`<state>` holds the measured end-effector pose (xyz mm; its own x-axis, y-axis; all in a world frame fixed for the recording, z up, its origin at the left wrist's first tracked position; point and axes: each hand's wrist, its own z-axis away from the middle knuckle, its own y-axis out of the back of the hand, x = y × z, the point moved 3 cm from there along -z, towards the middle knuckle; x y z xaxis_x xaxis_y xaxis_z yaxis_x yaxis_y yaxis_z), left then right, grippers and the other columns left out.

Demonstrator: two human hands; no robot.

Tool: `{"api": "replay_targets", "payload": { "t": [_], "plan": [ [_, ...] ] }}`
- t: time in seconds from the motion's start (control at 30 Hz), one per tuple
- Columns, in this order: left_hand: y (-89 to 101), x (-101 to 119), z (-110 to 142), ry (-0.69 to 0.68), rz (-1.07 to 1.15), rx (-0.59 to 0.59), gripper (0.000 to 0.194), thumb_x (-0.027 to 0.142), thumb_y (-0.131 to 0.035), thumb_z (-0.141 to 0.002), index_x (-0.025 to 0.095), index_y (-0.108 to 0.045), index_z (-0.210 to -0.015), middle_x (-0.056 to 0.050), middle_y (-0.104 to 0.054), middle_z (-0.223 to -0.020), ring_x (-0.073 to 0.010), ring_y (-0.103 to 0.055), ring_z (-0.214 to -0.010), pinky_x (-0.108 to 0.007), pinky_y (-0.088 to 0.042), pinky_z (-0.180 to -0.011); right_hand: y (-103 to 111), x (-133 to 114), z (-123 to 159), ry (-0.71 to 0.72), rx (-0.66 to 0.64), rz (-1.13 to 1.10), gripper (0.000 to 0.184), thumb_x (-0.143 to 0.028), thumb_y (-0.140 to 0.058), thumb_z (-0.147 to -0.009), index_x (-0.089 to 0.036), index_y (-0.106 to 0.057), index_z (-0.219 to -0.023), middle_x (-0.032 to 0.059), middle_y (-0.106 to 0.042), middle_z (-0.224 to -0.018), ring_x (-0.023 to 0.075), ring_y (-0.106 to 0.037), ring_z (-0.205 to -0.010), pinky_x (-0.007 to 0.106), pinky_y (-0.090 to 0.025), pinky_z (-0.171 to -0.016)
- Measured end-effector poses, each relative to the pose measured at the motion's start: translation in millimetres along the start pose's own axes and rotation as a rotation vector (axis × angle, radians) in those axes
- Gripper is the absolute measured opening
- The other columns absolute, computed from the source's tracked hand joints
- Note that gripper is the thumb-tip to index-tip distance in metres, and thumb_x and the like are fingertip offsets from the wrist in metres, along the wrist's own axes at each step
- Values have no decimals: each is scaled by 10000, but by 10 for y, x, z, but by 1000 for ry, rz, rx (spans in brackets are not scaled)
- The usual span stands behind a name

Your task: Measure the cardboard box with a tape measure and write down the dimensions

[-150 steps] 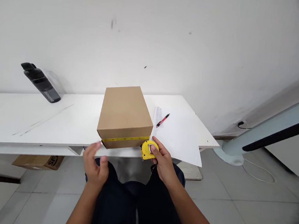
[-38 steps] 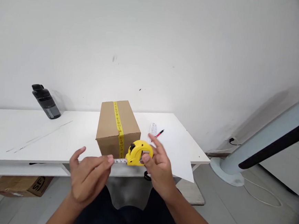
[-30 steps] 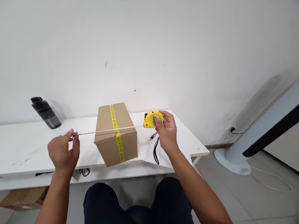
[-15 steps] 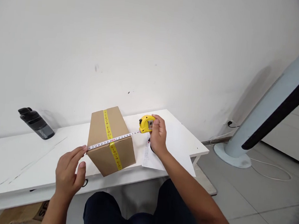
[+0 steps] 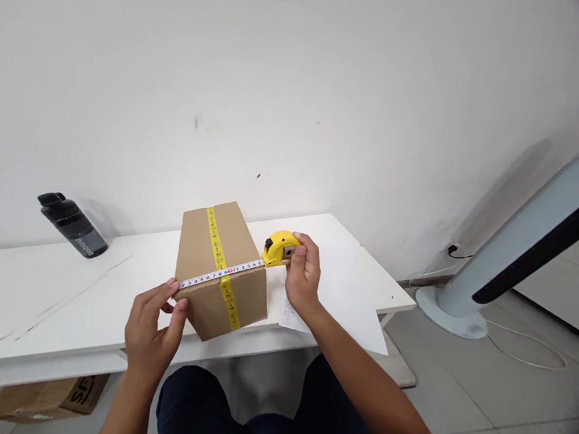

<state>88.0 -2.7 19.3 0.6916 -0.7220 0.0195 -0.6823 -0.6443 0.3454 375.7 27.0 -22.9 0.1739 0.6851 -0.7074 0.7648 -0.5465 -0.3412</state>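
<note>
A brown cardboard box with a strip of yellow printed tape stands at the front of the white table. Across the near edge of its top runs the numbered blade of a yellow tape measure. My right hand is closed around the case, just at the box's right corner. At the left corner, my left hand pinches the blade's end against the box, fingertips on top and thumb by the front face.
A black water bottle leans at the table's left. White paper with writing lies right of the box, partly behind my right forearm. A tower fan stands on the floor at right; another carton sits below the table.
The tape measure's case has moved left to the box's right corner, and less blade is out. My left thumb has come in against the box. The view has shifted slightly.
</note>
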Motion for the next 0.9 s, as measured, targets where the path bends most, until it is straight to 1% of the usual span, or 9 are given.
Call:
{"api": "replay_targets", "payload": {
  "t": [0.1,0.33,0.53,0.63,0.7,0.77,0.8,0.83,0.9],
  "plan": [
    [-18,4,6,10,-7,8,396,96,-731,-885,179,-648,-1264,-114,-720,-1187,-129,-629,-750,-303,-576,-725,5,14,7,-17,-1,2,414,-586,-474,-1018,-275,-630,-1244,112,-695,-1257,260,-688,-1156,471,-574,-969],
    [-30,-30,31,38,-32,-2,386,145,-733,-900,198,-653,-1275,-101,-727,-1199,-119,-592,-699,-322,-576,-768,8,-31,-28,18,-11,26,420,-591,-446,-1027,-272,-627,-1230,101,-705,-1208,232,-703,-1075,411,-597,-899],
    [-44,-34,71,40,-27,23,406,166,-729,-907,233,-644,-1298,-80,-732,-1203,-119,-581,-684,-321,-568,-754,12,-28,-16,2,-43,66,448,-588,-413,-1033,-258,-605,-1268,122,-676,-1264,253,-675,-1163,443,-575,-964],
    [-49,-46,75,74,-28,2,384,184,-718,-920,239,-645,-1294,-80,-730,-1221,-123,-587,-690,-333,-568,-759,16,-31,-15,-14,-56,84,453,-577,-391,-1039,-258,-601,-1284,129,-666,-1276,262,-665,-1186,451,-578,-954],
    [-46,-61,59,80,-17,10,357,184,-723,-916,246,-656,-1261,-68,-741,-1187,-140,-632,-740,-332,-565,-752,15,-45,-33,-27,-58,110,461,-580,-374,-1043,-265,-599,-1293,126,-664,-1279,260,-665,-1183,446,-582,-941],
    [-28,-54,24,34,-5,41,321,152,-739,-894,245,-674,-1195,-58,-757,-1110,-168,-687,-839,-327,-562,-754,9,-88,-56,-29,-60,119,466,-586,-367,-1045,-264,-598,-1289,124,-666,-1280,255,-673,-1161,432,-591,-915],
    [-14,-29,1,-12,-14,54,308,127,-749,-879,240,-680,-1158,-56,-765,-1070,-179,-703,-881,-331,-559,-770,6,-128,-59,-20,-60,118,462,-587,-371,-1045,-261,-600,-1281,124,-670,-1275,251,-683,-1137,421,-598,-892],
    [1,17,-23,-72,-35,62,303,102,-760,-863,235,-684,-1125,-54,-772,-1034,-186,-712,-897,-341,-556,-797,3,-181,-52,-4,-62,114,452,-583,-380,-1045,-260,-604,-1267,122,-679,-1261,245,-696,-1098,408,-606,-858],
    [26,170,-62,-184,-87,47,316,78,-782,-841,231,-681,-1098,-42,-786,-983,-176,-713,-841,-376,-543,-873,9,-327,10,48,-74,104,405,-555,-406,-1050,-266,-615,-1243,110,-705,-1208,228,-721,-993,377,-619,-781]
  ]
}}
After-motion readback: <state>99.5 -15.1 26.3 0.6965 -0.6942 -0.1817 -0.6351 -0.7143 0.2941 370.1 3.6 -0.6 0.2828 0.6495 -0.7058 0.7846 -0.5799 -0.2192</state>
